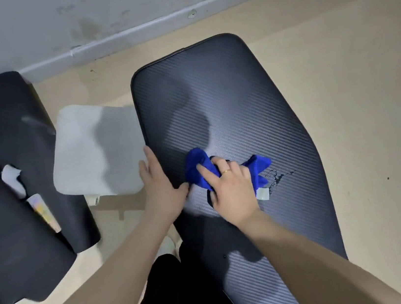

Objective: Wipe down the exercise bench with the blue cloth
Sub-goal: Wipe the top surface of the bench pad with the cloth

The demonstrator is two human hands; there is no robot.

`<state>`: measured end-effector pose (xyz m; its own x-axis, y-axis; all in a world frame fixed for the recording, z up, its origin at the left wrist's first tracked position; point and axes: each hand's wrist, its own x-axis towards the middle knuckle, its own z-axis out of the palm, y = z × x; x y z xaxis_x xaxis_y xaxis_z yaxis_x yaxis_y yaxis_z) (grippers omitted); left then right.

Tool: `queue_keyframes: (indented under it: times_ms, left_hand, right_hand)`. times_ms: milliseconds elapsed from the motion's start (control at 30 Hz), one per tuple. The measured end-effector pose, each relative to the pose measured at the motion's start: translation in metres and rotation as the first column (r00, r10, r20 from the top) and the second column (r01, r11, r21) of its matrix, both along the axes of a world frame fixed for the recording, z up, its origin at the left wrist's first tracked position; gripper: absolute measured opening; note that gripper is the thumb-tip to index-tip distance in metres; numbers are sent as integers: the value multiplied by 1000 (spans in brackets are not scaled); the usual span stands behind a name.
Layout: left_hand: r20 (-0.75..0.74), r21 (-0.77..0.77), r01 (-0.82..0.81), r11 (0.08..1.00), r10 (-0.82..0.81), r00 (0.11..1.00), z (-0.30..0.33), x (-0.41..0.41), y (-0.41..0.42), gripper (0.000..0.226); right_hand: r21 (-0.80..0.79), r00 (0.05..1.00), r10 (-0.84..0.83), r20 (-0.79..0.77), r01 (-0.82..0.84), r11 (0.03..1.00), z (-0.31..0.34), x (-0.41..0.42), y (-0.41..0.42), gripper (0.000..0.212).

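The exercise bench [233, 100] is a long dark pad with a fine ribbed pattern, running from the top centre to the bottom right. My right hand [230, 186] presses the crumpled blue cloth [197, 170] onto the middle of the pad, fingers spread over it; a white tag [262, 194] sticks out beside the hand. Small wet droplets [276, 178] lie on the pad just right of the cloth. My left hand [158, 181] rests flat on the bench's left edge, fingers together and thumb on the pad, holding nothing.
A white cushion [91, 151] lies on the beige floor left of the bench. Further left are dark padded mats [10, 178] with a white scrap and a small tube on them. A grey wall with skirting [175, 16] runs behind. My dark-clothed legs [163, 298] stand beside the bench.
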<state>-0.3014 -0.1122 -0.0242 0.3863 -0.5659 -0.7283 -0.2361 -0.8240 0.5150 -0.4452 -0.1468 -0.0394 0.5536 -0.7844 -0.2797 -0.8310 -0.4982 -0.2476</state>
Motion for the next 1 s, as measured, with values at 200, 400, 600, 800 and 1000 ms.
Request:
queue_keyframes:
  times_ms: [200, 400, 600, 800, 1000]
  left_hand:
    - [-340, -35, -130, 991, 110, 934, 3, 13, 30, 81]
    - [-445, -61, -147, 987, 105, 889, -8, 18, 43, 95]
    - [-292, -121, 37, 992, -72, 954, -19, 23, 54, 67]
    - [-180, -155, 135, 979, -163, 970, -29, 25, 57, 99]
    - [-291, -140, 26, 990, -66, 954, -32, 26, 57, 105]
  right_hand:
    - [-66, 991, 11, -134, -20, 998, 6, -20, -35, 62]
    - [-175, 947, -301, -114, 279, 944, -13, 20, -12, 57]
    - [-131, 993, 107, -47, -112, 985, -5, 36, 66, 67]
    - [-157, 988, -100, -118, 81, 984, 0, 10, 3, 64]
    - [-181, 953, -276, -127, 252, 951, -7, 20, 32, 59]
